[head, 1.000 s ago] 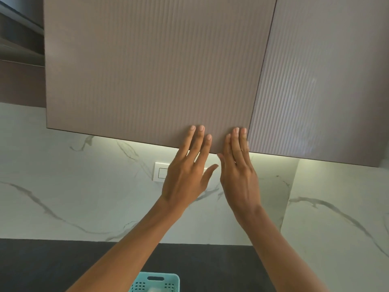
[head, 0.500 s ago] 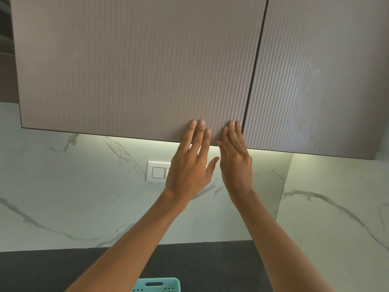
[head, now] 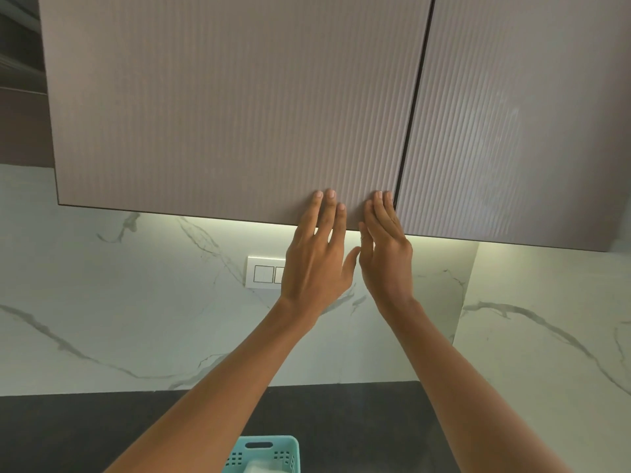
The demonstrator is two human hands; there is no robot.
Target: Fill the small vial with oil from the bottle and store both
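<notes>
We record the scene from the largest element down. Two ribbed, mauve-brown wall cabinet doors fill the upper field: the left cabinet door [head: 232, 107] and the right cabinet door [head: 519, 131], separated by a narrow dark vertical gap. Both doors appear shut.

Below them we see a white marble backsplash [head: 119, 302] with grey veining, lit from under the cabinet. A dark bench [head: 102, 431] runs along the bottom of the view.

Both forearms rise from the lower edge toward the cabinet. The left hand [head: 316, 264] lies flat with fingers extended and slightly fanned; its fingertips [head: 330, 195] rest on the lower right corner of the left door. The right hand [head: 386, 261] sits just beside it, fingers straight and close together, its fingertips [head: 379, 197] on the same door next to the gap. Neither hand holds anything. The thumbs nearly meet between the hands.

A white switch plate [head: 263, 273] is mounted on the backsplash, partly hidden behind the left hand.

A teal perforated basket [head: 263, 448] stands on the bench at the bottom edge, between the forearms and well below the hands; a pale item lies inside, which we cannot identify.

We cannot see the vial or the oil bottle in this view.
</notes>
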